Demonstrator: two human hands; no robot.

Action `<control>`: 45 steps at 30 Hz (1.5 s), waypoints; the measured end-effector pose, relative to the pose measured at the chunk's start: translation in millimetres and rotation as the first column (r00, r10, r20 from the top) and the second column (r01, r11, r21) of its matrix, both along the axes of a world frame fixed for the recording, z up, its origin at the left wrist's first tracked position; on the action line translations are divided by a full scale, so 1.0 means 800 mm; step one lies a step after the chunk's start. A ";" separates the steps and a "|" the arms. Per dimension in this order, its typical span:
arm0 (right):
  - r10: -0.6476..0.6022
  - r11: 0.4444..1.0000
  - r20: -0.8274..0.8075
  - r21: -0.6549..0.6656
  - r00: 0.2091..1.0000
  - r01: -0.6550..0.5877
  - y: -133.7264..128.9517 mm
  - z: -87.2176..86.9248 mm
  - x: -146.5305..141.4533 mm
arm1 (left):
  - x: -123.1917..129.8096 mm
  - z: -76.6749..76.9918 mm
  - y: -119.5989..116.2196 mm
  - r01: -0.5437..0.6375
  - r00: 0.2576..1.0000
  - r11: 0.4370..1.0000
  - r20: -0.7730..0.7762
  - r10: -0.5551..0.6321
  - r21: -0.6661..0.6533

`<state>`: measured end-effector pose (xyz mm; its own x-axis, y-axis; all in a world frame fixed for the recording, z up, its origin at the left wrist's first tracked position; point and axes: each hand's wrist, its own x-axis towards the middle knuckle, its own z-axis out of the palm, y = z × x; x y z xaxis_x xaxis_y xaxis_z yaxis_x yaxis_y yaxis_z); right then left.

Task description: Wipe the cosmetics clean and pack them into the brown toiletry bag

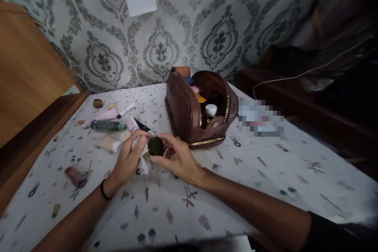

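Observation:
My right hand (180, 159) is closed round the edge of a dark green, rounded object (155, 146), perhaps a small jar or its lid. A crumpled white tissue (144, 165) hangs from my left hand (131, 153), which pinches it against the green object's left side. Both hands are just above the table, in front of an open brown cosmetic bag (184, 114). Inside the bag a white-capped container (210, 110) stands among other items. Close to my left hand lie a beige tube (106, 142) and a dark green bottle (104, 126).
A patterned cloth covers the table (236, 197). Pink tube (102, 115), white tube (127, 109) and small round lid (97, 103) lie at the back left. A reddish lipstick-like item (76, 176) lies nearer. Wooden furniture (32, 47) borders the left; a blurred-out packet (260, 120) lies right.

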<state>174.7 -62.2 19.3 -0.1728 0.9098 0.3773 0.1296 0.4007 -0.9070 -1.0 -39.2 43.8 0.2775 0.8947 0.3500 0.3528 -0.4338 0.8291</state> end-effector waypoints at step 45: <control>-0.245 0.965 0.849 0.261 0.469 0.030 0.044 0.164 0.171 | 0.108 0.063 0.056 0.449 0.822 0.658 -0.568 -0.039 0.604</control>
<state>311.4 -26.7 150.7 -0.3864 0.8836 0.2644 0.8736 0.4426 -0.2023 85.5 5.4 93.8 0.7526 0.3150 0.5783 0.3858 -0.9226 0.0004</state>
